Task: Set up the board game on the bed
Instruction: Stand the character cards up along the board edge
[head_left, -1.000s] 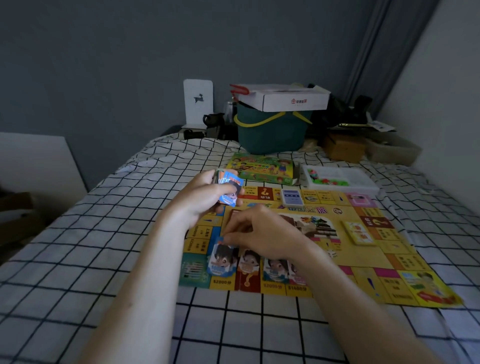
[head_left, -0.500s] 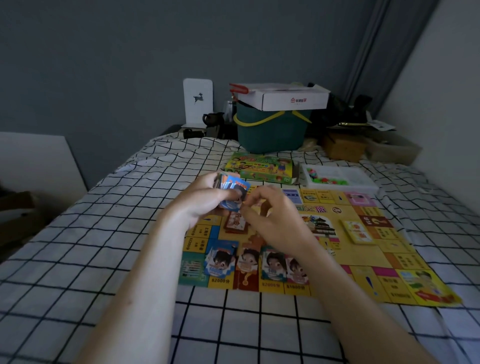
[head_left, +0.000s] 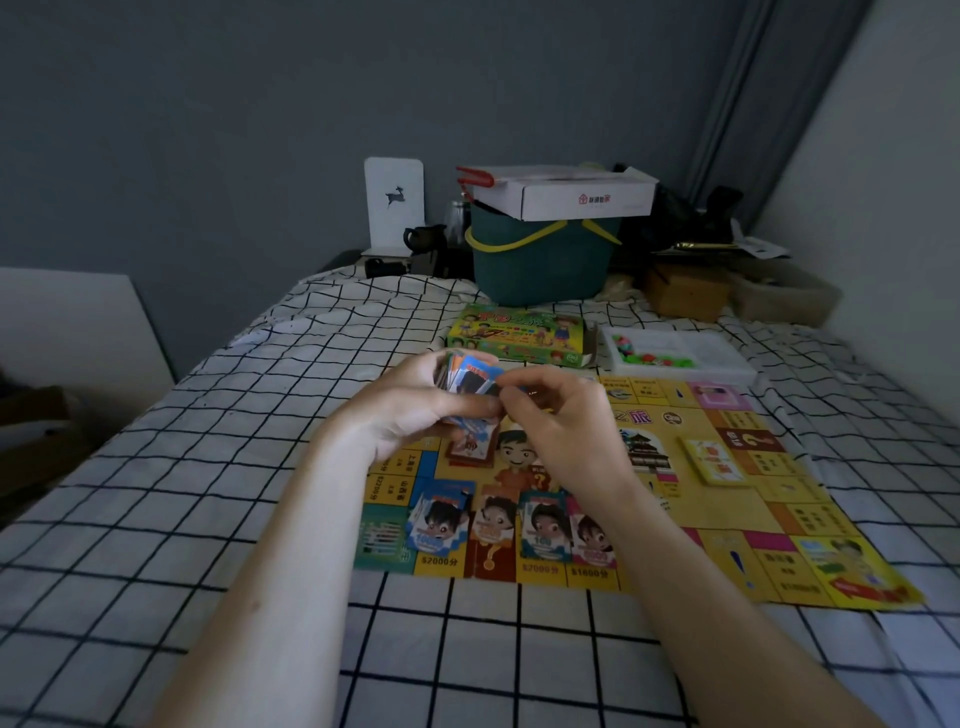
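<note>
Head view: left hand (head_left: 415, 410) grips card stack (head_left: 470, 376); right hand (head_left: 563, 421) pinches its top card, fingertips hidden.

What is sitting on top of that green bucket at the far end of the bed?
A white cardboard box rests across the rim of the green bucket, with something red at its left end. The box covers the opening, so whatever is inside the bucket cannot be seen.

You're in a dim bedroom at home: a bed (head_left: 156, 519) with grid-checked sheets, grey curtain (head_left: 753, 104), a cluttered nightstand with a green basket (head_left: 540, 265).
</note>
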